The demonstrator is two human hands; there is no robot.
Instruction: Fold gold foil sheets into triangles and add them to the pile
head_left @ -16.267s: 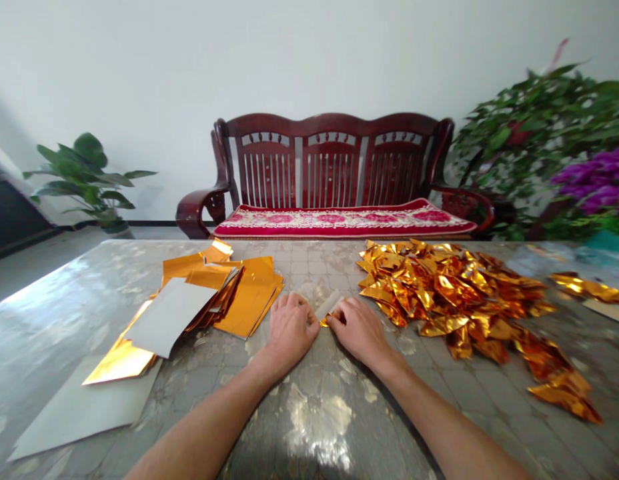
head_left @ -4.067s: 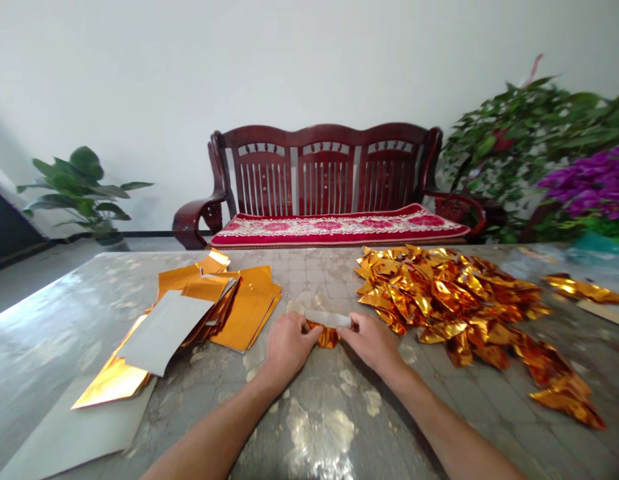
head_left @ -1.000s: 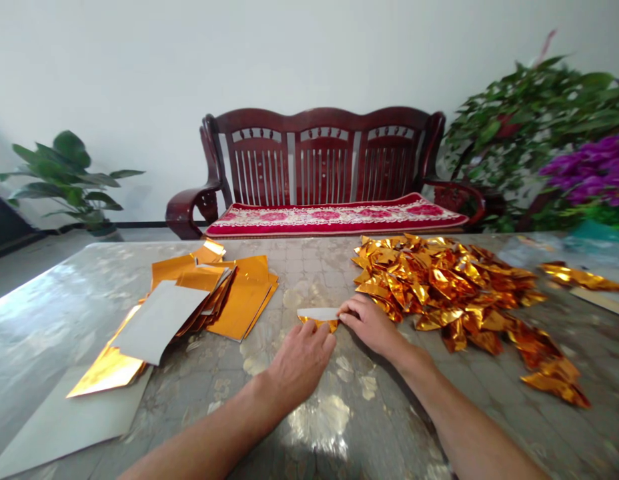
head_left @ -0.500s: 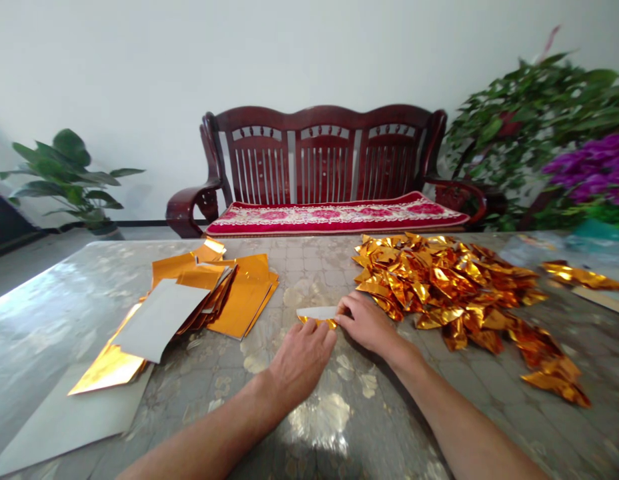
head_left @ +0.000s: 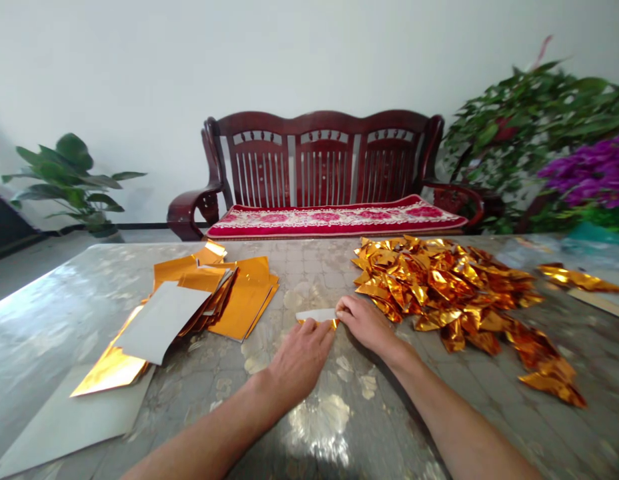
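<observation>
A small partly folded sheet of gold foil paper (head_left: 315, 314) lies on the table in front of me, its pale grey back facing up and a strip of gold along the near edge. My left hand (head_left: 305, 347) holds its near edge down against the table with bent fingers. Part of the sheet is hidden under those fingers. At the sheet's right end, my right hand (head_left: 363, 321) pinches the corner between thumb and fingers. Just beyond my right hand spreads a heap of folded gold foil pieces (head_left: 447, 273).
Left on the patterned table (head_left: 199, 407) are stacked flat gold sheets (head_left: 244, 293), a grey-backed sheet (head_left: 164, 317) and a larger grey sheet (head_left: 79, 417). Clear plastic (head_left: 524, 250) lies far right. Behind stand a wooden bench (head_left: 324, 160), a potted plant (head_left: 74, 180) and purple flowers (head_left: 594, 170).
The view has shifted slightly. Both hands stay at the foil paper in almost the same place, with the right hand still pinching its right end.
</observation>
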